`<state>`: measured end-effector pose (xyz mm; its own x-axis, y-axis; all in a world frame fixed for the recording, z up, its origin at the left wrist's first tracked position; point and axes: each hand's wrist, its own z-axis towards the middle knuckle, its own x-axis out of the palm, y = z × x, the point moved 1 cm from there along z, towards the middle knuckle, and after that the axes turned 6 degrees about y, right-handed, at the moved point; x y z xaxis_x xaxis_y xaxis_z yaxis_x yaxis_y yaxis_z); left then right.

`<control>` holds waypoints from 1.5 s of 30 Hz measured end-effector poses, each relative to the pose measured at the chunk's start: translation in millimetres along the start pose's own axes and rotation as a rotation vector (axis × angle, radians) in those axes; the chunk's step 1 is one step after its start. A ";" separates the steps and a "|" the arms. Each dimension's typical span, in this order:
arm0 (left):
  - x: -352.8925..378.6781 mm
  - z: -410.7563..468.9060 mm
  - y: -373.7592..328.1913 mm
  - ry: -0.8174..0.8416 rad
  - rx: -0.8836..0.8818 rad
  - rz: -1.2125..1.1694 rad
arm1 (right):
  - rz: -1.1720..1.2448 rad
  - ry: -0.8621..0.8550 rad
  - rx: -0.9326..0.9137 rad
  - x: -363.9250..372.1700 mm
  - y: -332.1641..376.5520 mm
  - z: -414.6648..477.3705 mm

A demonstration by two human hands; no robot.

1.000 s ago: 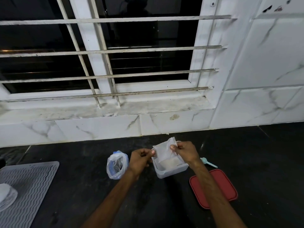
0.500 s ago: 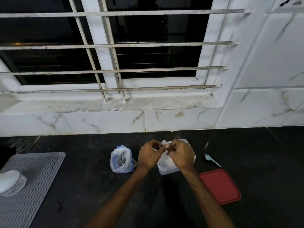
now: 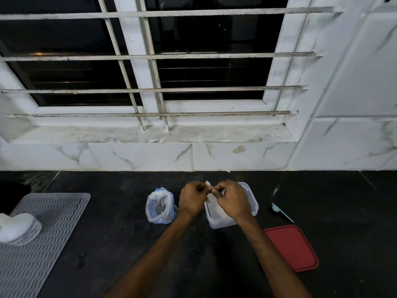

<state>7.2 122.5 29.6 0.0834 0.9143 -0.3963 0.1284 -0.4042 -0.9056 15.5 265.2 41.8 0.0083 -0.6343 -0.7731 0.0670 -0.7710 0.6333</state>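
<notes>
A clear plastic container (image 3: 252, 201) stands on the dark counter (image 3: 333, 201) in the middle of the head view. A small clear plastic bag (image 3: 209, 197) with white powder sits inside it, mostly hidden by my hands. My left hand (image 3: 192, 200) and my right hand (image 3: 232, 198) are close together above the container, each pinching the top of that bag with curled fingers. The bag's top edge shows as a small white tip between my thumbs.
A knotted clear bag with dark contents (image 3: 160, 206) stands left of the container. A red lid (image 3: 293, 247) lies to the right front, a light blue spoon (image 3: 281, 212) behind it. A grey ribbed mat (image 3: 43, 244) with a white item (image 3: 18, 229) lies at left. Tiled wall and barred window behind.
One second ago my hands held the bag's top spread wide above the container. They have since come together, bunching the bag's top between them. The camera moved closer.
</notes>
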 end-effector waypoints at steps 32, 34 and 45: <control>-18.9 -18.2 -22.8 0.093 0.315 0.897 | -0.144 0.003 0.000 -13.9 4.2 10.4; -16.4 -17.0 -24.4 0.067 0.310 0.826 | -0.135 0.079 -0.050 -8.3 15.2 11.5; -26.9 -15.7 -17.7 0.022 0.078 0.422 | -0.099 0.111 -0.026 -7.5 36.6 9.8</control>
<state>18.2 104.6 58.7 0.1337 0.6680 -0.7321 0.0039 -0.7391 -0.6736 8.1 241.2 71.1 0.1109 -0.5438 -0.8318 0.0983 -0.8269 0.5537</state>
